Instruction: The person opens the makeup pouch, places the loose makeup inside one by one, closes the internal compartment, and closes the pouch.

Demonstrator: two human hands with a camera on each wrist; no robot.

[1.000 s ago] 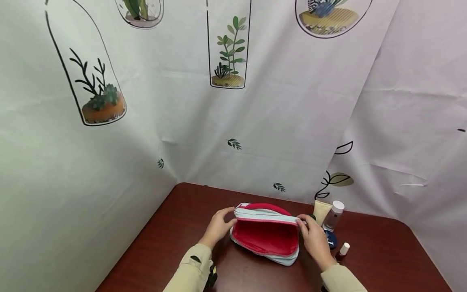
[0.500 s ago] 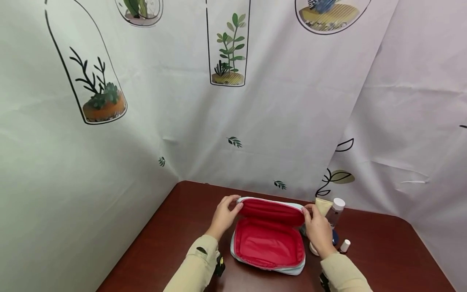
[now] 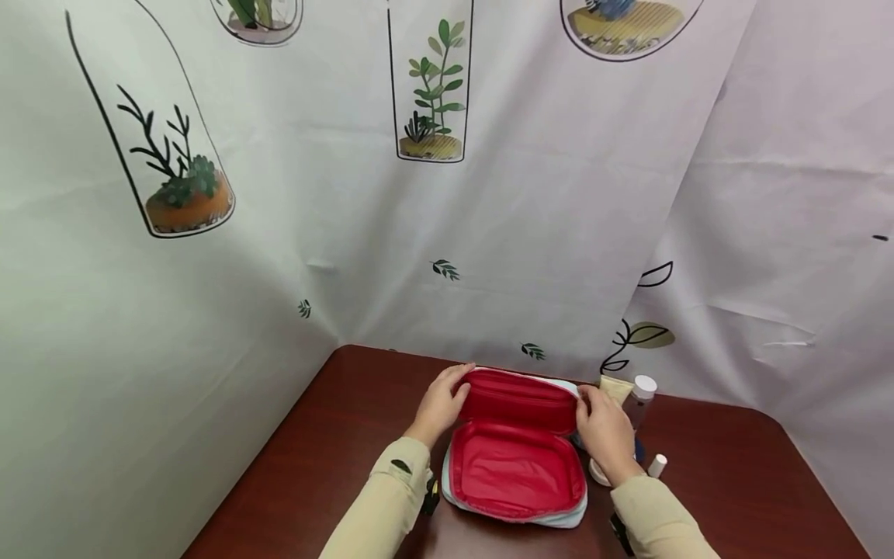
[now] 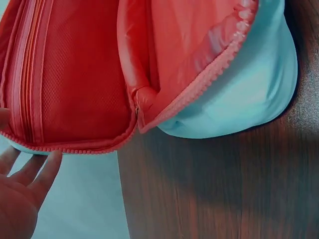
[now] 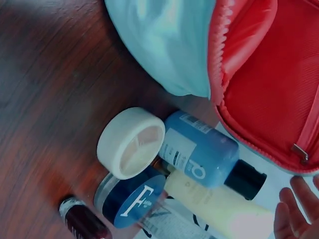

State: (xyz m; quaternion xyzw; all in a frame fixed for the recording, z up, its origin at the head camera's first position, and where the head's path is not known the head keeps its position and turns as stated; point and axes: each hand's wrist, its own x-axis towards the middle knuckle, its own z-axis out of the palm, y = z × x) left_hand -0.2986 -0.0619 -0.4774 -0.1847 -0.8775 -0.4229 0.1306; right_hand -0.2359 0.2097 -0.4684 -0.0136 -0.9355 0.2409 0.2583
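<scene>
A pale-blue cosmetic bag (image 3: 517, 470) with a red lining lies on the brown table, unzipped, its lid (image 3: 520, 402) raised and leaning back. My left hand (image 3: 438, 404) holds the lid's left edge, thumb on the inner side and fingers behind it. At the lid's upper right corner, my right hand (image 3: 606, 431) pinches the edge. The left wrist view shows the lid's mesh pocket (image 4: 84, 74) with a zip along it. A small zip pull (image 5: 300, 152) appears on the lid in the right wrist view. The bag's bottom compartment shows only bare red lining.
Right of the bag stand a blue bottle with black cap (image 5: 202, 149), a round white jar (image 5: 112, 144), a dark-blue-lidded jar (image 5: 137, 201), a cream tube (image 5: 199, 196), a clear bottle with white cap (image 3: 644, 388) and a dark-red nail polish bottle (image 5: 82, 221). Printed cloth (image 3: 349, 194) hangs behind.
Both hands have lifted the bag's lid up and back from its half-lowered position, exposing the red interior. The left hand has shifted up and to the right with it.
</scene>
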